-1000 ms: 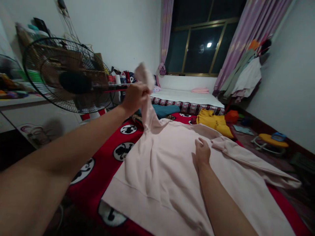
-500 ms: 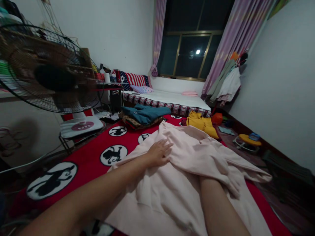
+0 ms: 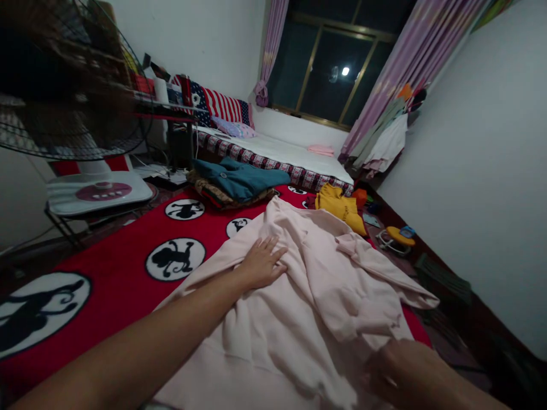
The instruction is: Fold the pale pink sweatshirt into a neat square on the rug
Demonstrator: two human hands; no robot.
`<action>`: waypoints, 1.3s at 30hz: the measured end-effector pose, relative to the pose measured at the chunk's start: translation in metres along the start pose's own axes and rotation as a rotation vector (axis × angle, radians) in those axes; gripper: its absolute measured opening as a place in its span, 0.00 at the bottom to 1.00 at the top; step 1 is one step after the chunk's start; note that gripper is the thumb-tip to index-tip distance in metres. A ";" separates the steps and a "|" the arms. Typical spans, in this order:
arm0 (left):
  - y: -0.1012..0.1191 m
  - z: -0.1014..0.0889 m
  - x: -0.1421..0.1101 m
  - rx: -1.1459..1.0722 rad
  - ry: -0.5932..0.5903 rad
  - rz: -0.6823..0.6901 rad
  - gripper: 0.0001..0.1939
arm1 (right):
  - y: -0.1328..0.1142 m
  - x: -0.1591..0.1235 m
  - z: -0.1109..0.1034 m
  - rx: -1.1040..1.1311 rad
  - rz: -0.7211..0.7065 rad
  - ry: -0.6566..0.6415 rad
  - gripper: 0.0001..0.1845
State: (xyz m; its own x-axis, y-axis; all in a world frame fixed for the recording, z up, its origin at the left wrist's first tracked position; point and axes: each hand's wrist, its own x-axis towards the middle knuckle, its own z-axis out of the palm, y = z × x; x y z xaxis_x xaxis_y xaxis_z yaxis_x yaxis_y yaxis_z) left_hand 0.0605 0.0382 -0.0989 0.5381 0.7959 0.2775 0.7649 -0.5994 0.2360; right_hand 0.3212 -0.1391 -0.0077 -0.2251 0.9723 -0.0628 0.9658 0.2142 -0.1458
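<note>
A pale pink sweatshirt lies spread and wrinkled over the red blanket. My left hand rests flat on its upper left part, fingers apart, pressing the cloth. At the lower right, my right hand is beside the bunched fabric of the garment. Its fingers are bent and smeared by motion, and whether they hold cloth does not show. One sleeve lies folded across the sweatshirt's right side.
Beyond the sweatshirt are a folded teal garment on a patterned one and a yellow garment. A fan stands at the left. Farther back is a bed with a white sheet; a small yellow stool is at the right.
My right hand, covered by the pink cloth before, is now out in view at the lower right. My left hand stays flat on the sweatshirt. The view has tilted and shifted.
</note>
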 end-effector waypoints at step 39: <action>-0.012 -0.172 -0.137 -0.359 -0.263 -0.430 0.14 | -0.003 0.221 -0.005 0.491 0.027 0.289 0.20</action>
State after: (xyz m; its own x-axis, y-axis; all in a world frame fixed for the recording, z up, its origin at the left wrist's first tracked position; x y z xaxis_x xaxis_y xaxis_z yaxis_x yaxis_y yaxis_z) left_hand -0.0833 -0.0789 0.0206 0.3127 0.9395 -0.1399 0.7903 -0.1757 0.5870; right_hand 0.2691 0.0753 -0.0159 -0.0898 0.9777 0.1901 0.7822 0.1874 -0.5942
